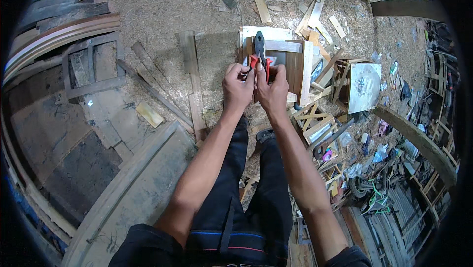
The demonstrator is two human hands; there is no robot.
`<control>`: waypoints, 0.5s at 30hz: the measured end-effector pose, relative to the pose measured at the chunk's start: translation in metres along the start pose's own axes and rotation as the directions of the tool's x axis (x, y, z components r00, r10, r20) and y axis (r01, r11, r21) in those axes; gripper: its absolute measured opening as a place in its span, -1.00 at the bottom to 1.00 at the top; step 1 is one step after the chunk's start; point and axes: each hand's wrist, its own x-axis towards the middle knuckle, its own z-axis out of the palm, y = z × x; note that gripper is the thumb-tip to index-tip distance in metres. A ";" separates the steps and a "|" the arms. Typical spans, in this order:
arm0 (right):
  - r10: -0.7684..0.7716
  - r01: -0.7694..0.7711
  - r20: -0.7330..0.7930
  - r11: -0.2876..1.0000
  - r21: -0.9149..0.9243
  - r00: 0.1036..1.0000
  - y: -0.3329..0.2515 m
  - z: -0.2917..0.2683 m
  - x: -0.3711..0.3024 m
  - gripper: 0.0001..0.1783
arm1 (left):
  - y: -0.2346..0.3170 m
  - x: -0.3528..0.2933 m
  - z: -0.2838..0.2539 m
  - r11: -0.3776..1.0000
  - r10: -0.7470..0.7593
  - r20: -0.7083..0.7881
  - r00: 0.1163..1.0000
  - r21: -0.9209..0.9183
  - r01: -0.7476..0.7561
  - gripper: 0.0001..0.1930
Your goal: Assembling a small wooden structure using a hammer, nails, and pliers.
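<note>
Pliers (259, 44) with dark jaws and red-and-black handles point away from me, the jaws closed or nearly so. My right hand (274, 88) is wrapped round the right-hand handle, thumb laid along it. My left hand (238, 87) is closed at the other handle, its fingertips pinched against the red grip. Whether anything small sits between those left fingertips I cannot make out. Beneath the pliers is a box-like wooden frame (307, 70) of pale and brown boards, partly hidden by my hands.
Loose wood offcuts (315, 13) lie on the dusty ground beyond the frame. To the right stand a small wooden stand with a pale, stained top (364, 88) and heaped scraps. Long boards (189, 65) and a wooden bench or panel (143, 183) are on the left.
</note>
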 end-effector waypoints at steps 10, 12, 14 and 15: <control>0.099 -0.095 -0.019 0.986 0.138 0.995 0.009 -0.024 -0.020 -0.77 | 0.013 -0.014 -0.017 0.918 -0.291 0.102 0.951 -0.251 0.308 -0.83; 0.168 -0.171 0.033 0.972 0.163 0.985 0.010 -0.030 -0.025 -0.68 | 0.018 -0.020 -0.024 0.864 -0.379 0.239 0.894 -0.256 0.434 -0.78; 0.215 -0.221 0.052 0.959 0.175 0.975 0.005 -0.032 -0.031 -0.66 | 0.020 -0.025 -0.028 0.878 -0.328 0.298 0.897 -0.255 0.406 -0.76; 0.261 -0.270 0.073 0.945 0.184 0.963 0.002 -0.033 -0.034 -0.63 | 0.021 -0.029 -0.029 0.889 -0.278 0.356 0.892 -0.256 0.379 -0.73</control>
